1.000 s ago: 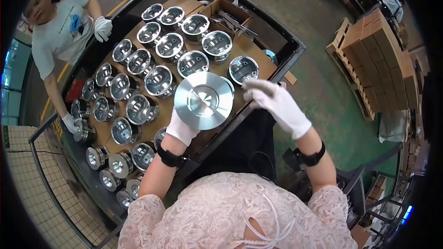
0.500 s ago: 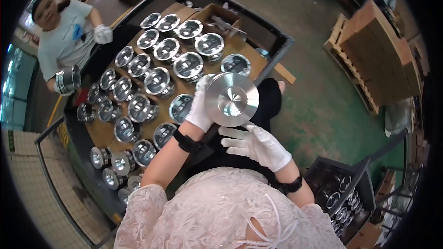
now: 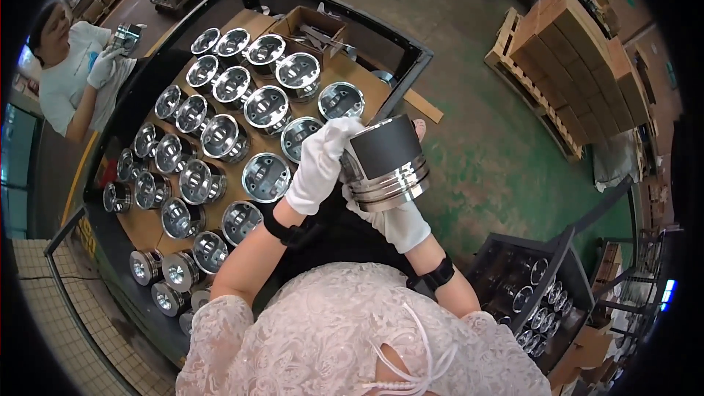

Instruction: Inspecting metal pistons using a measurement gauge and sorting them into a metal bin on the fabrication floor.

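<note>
Glossy metal piston (image 3: pixel 385 165) (matt dark skirt) in white cloth gloves, over a brown cardboard sheet (image 3: pixel 345 73)

We count one dark-skirted piston (image 3: pixel 385 165) held at frame centre, roughly two dozen pistons (image 3: pixel 220 139) on the tray (image 3: pixel 352 73) at left, two white-gloved hands (image 3: pixel 319 165).

1. You're on a factory floor: green-painted concrete floor (image 3: pixel 506 147) across the right of the frame.
2. Rows of identical metal pistons (image 3: pixel 220 139) on a cardboard-lined black table (image 3: pixel 411 55), centre left.
3. Stacked cardboard boxes (image 3: pixel 587 51) on a wooden pallet, upper right.
4. More parts in a black rack (image 3: pixel 543 279), lower right.
5. Gloved co-worker (image 3: pixel 77 81) checking a part, upper left.
</note>
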Motion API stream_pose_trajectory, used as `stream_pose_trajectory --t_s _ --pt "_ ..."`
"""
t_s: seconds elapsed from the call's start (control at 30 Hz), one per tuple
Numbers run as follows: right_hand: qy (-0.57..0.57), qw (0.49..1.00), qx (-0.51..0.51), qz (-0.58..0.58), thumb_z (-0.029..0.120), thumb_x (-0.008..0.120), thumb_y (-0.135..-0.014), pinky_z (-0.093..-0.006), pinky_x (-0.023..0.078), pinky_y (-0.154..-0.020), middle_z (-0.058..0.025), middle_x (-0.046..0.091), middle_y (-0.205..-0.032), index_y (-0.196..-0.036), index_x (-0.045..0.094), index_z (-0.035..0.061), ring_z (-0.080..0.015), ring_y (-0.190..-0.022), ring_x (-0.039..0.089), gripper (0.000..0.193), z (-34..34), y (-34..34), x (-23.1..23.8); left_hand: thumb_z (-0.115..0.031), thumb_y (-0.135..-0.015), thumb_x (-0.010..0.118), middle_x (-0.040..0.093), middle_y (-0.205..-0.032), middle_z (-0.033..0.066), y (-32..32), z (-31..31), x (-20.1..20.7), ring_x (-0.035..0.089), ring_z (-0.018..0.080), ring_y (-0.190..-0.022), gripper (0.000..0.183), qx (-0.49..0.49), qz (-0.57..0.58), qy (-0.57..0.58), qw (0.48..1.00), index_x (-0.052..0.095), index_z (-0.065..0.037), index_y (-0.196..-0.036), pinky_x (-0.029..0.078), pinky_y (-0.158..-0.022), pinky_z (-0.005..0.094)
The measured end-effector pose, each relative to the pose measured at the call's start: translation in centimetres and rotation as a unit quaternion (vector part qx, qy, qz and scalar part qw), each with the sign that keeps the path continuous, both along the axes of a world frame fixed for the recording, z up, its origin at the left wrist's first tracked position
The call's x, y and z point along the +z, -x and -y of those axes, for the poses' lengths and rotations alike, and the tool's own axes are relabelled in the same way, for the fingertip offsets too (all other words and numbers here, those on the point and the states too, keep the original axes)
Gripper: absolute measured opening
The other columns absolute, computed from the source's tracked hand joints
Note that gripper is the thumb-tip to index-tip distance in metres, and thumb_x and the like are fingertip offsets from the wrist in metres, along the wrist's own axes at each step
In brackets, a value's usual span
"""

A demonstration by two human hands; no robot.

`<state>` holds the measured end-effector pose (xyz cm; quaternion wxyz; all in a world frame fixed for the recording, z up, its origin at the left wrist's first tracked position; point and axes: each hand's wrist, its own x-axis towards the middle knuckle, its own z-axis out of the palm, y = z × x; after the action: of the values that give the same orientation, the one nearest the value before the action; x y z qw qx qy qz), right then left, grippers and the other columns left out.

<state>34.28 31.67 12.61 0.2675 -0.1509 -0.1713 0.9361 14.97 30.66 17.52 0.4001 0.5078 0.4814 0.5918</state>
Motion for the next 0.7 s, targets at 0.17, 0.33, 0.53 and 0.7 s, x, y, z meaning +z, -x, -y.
stream_pose_trajectory --t_s 0.17,0.33,0.53,0.7 --pt "-0.091 0.992 -0.067 0.062 0.032 0.058 -0.105 -0.0453 0.055 -0.105 -0.017 0.057 -0.144 -0.154 0.039 0.0027 -0.0308 -0.127 0.062 0.06 -1.9 -1.3 -0.4 -0.04 -0.109 0.05 0.059 -0.141 0.0125 -0.2 1.8 -1.2 0.054 0.0208 -0.132 0.056 0.026 0.093 0.082 0.992 0.049 0.002 -0.147 0.039 -0.114 0.0342" --pt "-0.138 0.964 -0.145 0.176 0.019 0.064 -0.103 -0.0458 0.057 -0.103 -0.0107 0.057 -0.144 -0.153 0.039 0.0079 -0.0288 -0.128 0.062 0.057 -4.0 -2.6 0.3 -0.018 -0.101 0.063 0.051 -0.15 0.0161 -0.9 3.9 -0.7 0.05 0.0253 -0.137 0.062 -0.017 0.204 0.179 0.962 0.038 0.004 -0.154 0.038 -0.118 0.0391" --pt "-0.361 0.845 -0.234 0.319 -0.01 0.073 -0.084 -0.0313 0.056 -0.095 -0.0064 0.065 -0.136 -0.151 0.051 0.0102 -0.0171 -0.118 0.065 0.074 -6.6 -3.9 1.7 -0.015 -0.103 0.058 0.053 -0.141 0.0143 -2.1 3.1 -0.4 0.054 0.0271 -0.127 0.057 -0.158 0.528 0.094 0.829 0.037 0.004 -0.152 0.042 -0.115 0.0404" --pt "-0.6 0.596 -0.278 0.455 -0.011 0.069 -0.08 -0.0381 0.056 -0.091 -0.0159 0.074 -0.115 -0.153 0.046 0.006 -0.0313 -0.099 0.072 0.078 -4.4 -2.4 5.9 -0.026 -0.109 0.046 0.064 -0.129 0.0133 -3.5 1.2 -5.6 0.061 0.0249 -0.121 0.039 -0.175 0.539 0.054 0.822 0.053 -0.002 -0.139 0.044 -0.115 0.0412"
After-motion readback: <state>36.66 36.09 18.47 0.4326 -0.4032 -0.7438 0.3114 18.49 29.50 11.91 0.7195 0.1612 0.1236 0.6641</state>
